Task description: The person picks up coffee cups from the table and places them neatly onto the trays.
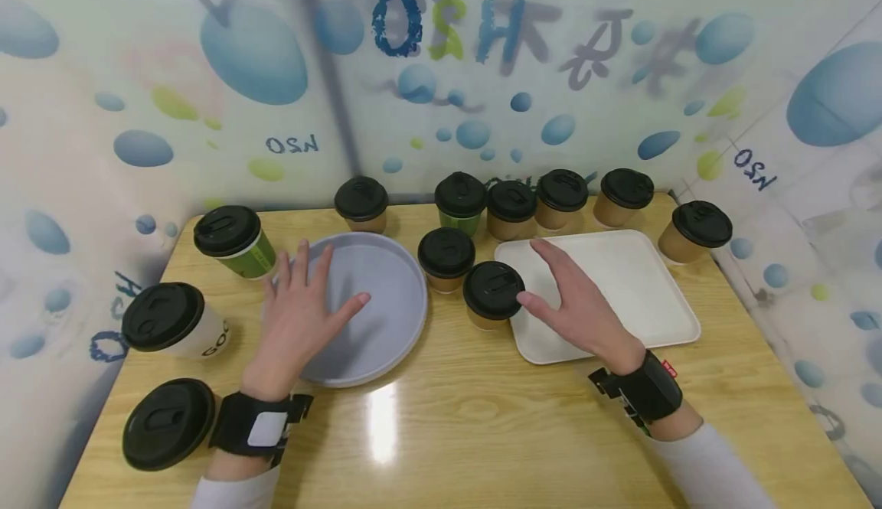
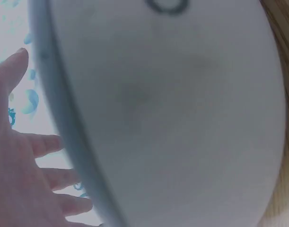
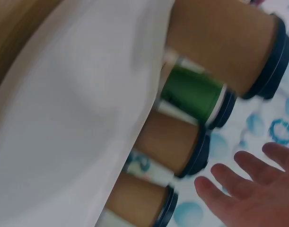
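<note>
My left hand (image 1: 296, 314) is spread over the left side of a round grey-blue plate (image 1: 386, 356), fingers pointing away and thumb out to the right. In the left wrist view, its fingers overlap the bluish rim of a pale curved surface (image 2: 182, 118). Above the left part of a white rectangular tray (image 1: 627, 287) is my right hand (image 1: 579, 306), its fingers extended and holding nothing. Its thumb tip appears right at the lid of a brown paper cup (image 1: 491, 295) with a black lid. Another black-lidded brown cup (image 1: 446, 258) stands just behind that one.
Several lidded cups line the back, including a green cup (image 1: 460, 201) and a brown cup (image 1: 361, 203). Down the left side stand a green cup (image 1: 237, 241), a white lettered cup (image 1: 175, 321) and a black-lidded cup (image 1: 168, 423). A brown cup (image 1: 692, 231) is at the right edge.
</note>
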A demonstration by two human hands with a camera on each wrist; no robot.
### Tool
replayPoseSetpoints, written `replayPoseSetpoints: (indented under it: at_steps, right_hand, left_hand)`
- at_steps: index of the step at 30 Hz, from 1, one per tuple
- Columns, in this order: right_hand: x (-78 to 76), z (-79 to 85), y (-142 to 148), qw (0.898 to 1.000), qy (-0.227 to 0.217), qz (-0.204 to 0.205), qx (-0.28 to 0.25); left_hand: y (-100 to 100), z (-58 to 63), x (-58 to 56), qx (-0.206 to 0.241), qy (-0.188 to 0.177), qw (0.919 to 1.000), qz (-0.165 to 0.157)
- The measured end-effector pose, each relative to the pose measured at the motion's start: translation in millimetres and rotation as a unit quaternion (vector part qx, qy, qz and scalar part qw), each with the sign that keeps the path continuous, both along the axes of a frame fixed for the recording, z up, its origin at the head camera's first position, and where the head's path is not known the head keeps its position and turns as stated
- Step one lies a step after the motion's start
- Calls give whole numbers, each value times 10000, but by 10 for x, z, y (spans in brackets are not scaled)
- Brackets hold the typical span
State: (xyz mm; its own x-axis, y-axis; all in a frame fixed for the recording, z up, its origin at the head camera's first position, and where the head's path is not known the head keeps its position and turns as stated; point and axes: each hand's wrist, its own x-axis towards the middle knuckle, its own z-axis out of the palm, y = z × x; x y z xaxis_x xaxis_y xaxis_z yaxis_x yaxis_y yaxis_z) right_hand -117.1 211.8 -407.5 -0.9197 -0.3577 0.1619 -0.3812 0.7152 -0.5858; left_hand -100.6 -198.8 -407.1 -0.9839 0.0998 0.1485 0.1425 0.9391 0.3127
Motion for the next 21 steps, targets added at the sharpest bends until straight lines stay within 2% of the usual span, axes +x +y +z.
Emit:
replayPoseSetpoints:
  at_steps: [6, 12, 21]
  right_hand:
    - [18, 3, -238, 9978, -566, 330, 72]
    - [9, -53, -347, 9970, -666, 385, 65]
    - [-5, -88, -410, 9961, -844, 265, -1]
  left_hand:
    - [52, 0, 38, 314, 2, 9994, -144]
    - [99, -28, 63, 470, 46, 9987, -187]
    - [161, -50, 66, 445, 225, 9986, -176]
